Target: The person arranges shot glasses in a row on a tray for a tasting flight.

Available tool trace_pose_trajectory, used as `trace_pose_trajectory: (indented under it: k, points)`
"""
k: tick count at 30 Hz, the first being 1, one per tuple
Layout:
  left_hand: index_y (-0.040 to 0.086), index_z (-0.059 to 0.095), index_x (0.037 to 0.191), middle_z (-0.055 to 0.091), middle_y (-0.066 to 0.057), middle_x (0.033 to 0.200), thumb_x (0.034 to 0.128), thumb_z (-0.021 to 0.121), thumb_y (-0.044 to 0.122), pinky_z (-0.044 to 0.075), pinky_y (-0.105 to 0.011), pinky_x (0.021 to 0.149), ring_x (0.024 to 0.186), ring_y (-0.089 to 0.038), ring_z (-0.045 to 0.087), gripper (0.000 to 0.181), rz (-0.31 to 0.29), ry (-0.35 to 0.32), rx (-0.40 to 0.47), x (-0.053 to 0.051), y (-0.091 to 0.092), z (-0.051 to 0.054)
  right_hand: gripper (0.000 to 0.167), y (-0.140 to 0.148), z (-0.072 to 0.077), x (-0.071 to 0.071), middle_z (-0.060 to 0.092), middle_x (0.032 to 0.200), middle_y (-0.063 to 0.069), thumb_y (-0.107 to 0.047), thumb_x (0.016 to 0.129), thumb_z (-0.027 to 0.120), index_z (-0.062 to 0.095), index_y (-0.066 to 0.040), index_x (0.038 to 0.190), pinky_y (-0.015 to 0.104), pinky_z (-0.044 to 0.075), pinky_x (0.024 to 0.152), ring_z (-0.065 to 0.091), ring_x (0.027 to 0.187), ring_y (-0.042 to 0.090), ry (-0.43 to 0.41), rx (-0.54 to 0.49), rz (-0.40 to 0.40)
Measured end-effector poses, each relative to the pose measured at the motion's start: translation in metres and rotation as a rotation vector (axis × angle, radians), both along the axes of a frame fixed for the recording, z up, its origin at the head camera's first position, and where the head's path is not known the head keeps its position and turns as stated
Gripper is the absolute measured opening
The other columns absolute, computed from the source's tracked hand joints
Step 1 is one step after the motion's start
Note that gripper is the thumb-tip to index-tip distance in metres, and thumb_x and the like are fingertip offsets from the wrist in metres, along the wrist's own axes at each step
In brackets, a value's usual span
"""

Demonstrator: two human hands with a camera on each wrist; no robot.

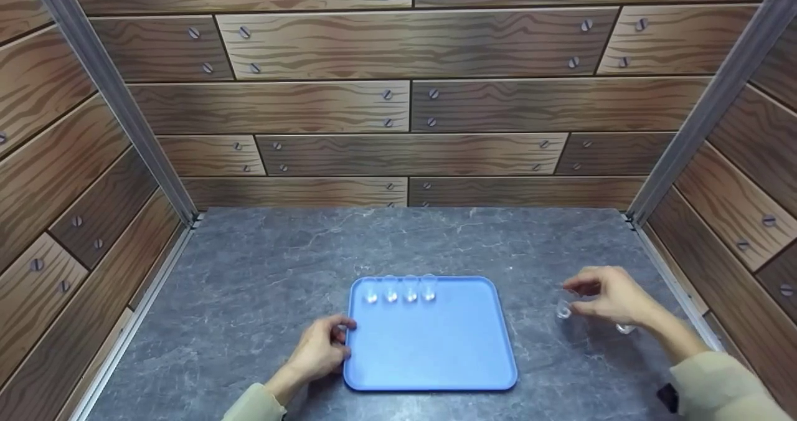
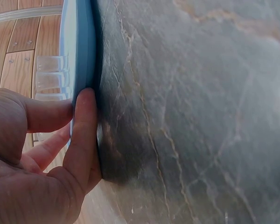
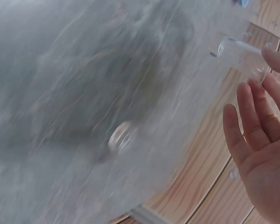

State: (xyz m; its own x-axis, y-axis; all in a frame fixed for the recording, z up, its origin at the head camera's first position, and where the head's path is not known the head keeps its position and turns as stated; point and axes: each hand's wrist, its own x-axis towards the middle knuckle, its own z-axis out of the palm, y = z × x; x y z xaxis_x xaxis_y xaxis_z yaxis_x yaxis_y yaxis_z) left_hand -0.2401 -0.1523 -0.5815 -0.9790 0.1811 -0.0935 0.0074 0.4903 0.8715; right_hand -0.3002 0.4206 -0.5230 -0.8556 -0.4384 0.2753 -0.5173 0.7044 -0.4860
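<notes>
A blue tray (image 1: 436,352) lies on the table, with several small clear glasses (image 1: 410,293) in a row along its far left edge. My left hand (image 1: 316,349) holds the tray's left rim; in the left wrist view, thumb and fingers pinch that blue edge (image 2: 84,51). Off to the right of the tray, my right hand (image 1: 613,294) pinches a clear glass (image 1: 563,309) near its rim. The right wrist view shows this glass (image 3: 240,53) between thumb and fingertips. A second clear glass (image 1: 625,329) stands on the table, partly hidden by the right wrist.
The grey marbled table (image 1: 261,265) is enclosed by wood-patterned walls (image 1: 411,103) at the back and sides. Metal corner posts (image 1: 703,103) rise at the back corners. A small black object (image 1: 668,398) shows at the right sleeve.
</notes>
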Motion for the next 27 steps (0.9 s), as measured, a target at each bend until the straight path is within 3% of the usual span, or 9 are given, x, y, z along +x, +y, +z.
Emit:
trace_pose_trajectory:
  k: [14, 27]
  points:
    - [0.002, 0.077, 0.122, 0.063, -0.006, 0.093, 0.0778, 0.067, -0.012, 0.063, -0.03, 0.058, 0.08, -0.016, 0.06, 0.048, 0.006, 0.014, -0.024, 0.0, 0.0, 0.002, 0.033, -0.077, -0.005, -0.019, 0.079, 0.091, 0.003, -0.006, 0.079, 0.093, 0.087, -0.006, 0.112, 0.023, 0.06, 0.072, 0.068, 0.078, 0.009, 0.028, -0.098, 0.057]
    - [0.002, 0.076, 0.122, 0.063, -0.007, 0.093, 0.0784, 0.068, -0.013, 0.062, -0.03, 0.056, 0.08, -0.016, 0.06, 0.047, 0.003, 0.016, -0.008, 0.0, 0.0, -0.001, 0.032, -0.153, -0.015, -0.035, 0.08, 0.099, 0.016, -0.006, 0.085, 0.091, 0.086, -0.002, 0.116, 0.031, 0.069, 0.078, 0.076, 0.083, 0.02, -0.015, -0.128, 0.066]
